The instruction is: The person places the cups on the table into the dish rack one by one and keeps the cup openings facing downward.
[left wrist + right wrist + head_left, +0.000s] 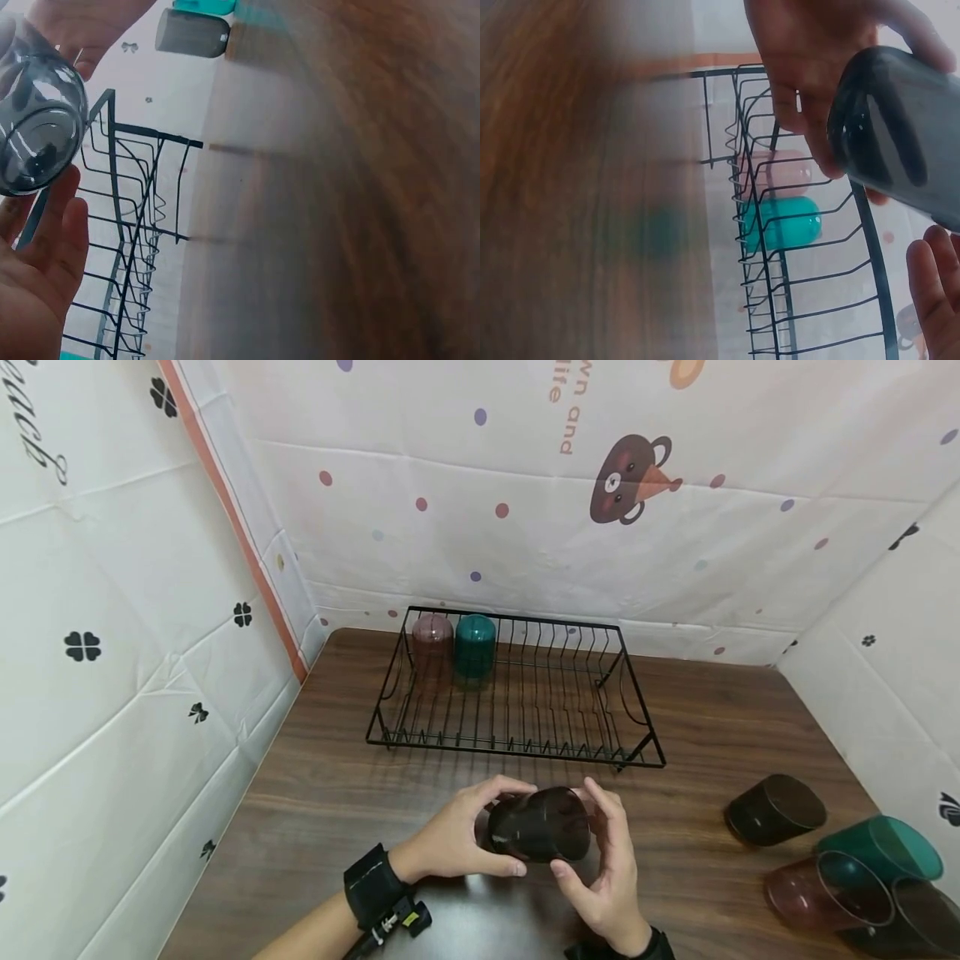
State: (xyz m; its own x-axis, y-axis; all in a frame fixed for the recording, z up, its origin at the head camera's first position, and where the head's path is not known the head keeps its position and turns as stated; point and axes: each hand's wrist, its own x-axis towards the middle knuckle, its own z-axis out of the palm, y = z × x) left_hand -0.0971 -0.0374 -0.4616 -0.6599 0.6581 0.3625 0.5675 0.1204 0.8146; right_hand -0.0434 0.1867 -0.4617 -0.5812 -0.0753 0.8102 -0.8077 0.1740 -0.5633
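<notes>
A dark smoky see-through cup [542, 823] lies on its side just above the table, held between both hands. My left hand [457, 837] grips its base end, thumb below and fingers over the top. From the right, my right hand [603, 852] curls round the open end. The left wrist view shows the cup's bottom [37, 135] above my left palm [37, 285]. Seen from the right wrist, the cup [900, 135] has left-hand fingers [802, 82] behind it. A black wire dish rack [525, 745] stands just beyond.
A pink cup [432, 643] and a teal cup [476, 647] stand upside down in the rack's back left corner. At the table's right lie a dark cup [772, 810], a teal cup [881, 847], a pink cup [825, 889] and another dark cup [926, 920]. Cloth walls close in three sides.
</notes>
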